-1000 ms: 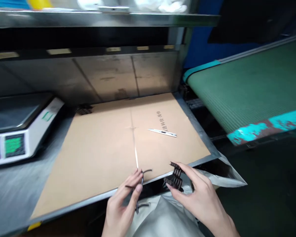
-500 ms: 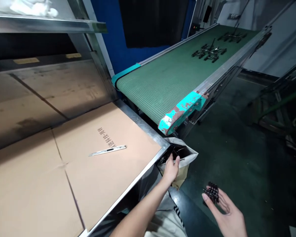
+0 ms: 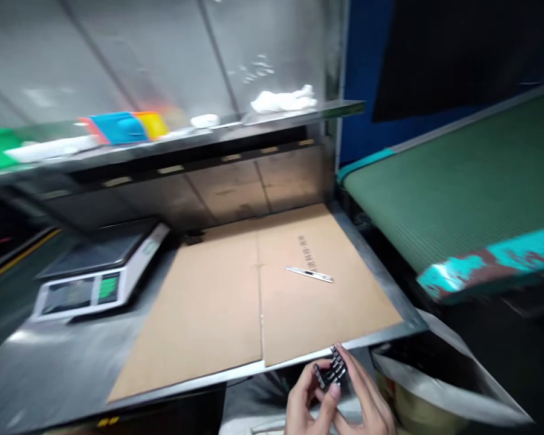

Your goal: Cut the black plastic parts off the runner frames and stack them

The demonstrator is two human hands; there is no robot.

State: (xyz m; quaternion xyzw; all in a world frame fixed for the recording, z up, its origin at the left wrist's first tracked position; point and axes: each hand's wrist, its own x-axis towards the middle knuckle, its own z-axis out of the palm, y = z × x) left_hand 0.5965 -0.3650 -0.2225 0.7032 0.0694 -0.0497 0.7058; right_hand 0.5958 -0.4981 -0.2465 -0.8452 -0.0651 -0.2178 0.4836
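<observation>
My left hand [image 3: 304, 406] and my right hand [image 3: 361, 403] meet at the bottom of the view, just below the steel front edge of the table. Between their fingers they grip a small stack of dark ribbed metal parts [image 3: 332, 371]. A flat sheet of brown cardboard [image 3: 217, 308] lies beyond the hands, with a snap-off utility knife [image 3: 309, 274] on it. Neither hand touches the cardboard or the knife. A small dark ribbed piece [image 3: 193, 238] sits at the sheet's far edge.
A digital scale [image 3: 100, 272] stands left of the cardboard. A green mesh conveyor belt [image 3: 453, 181] with a worn turquoise end runs along the right. An open sack [image 3: 435, 380] hangs below the right table corner. A steel shelf [image 3: 163, 142] above holds white and coloured items.
The view has swung back left from the conveyor toward the table. My left hand has come away from the sack, and both hands now meet on the dark stack.
</observation>
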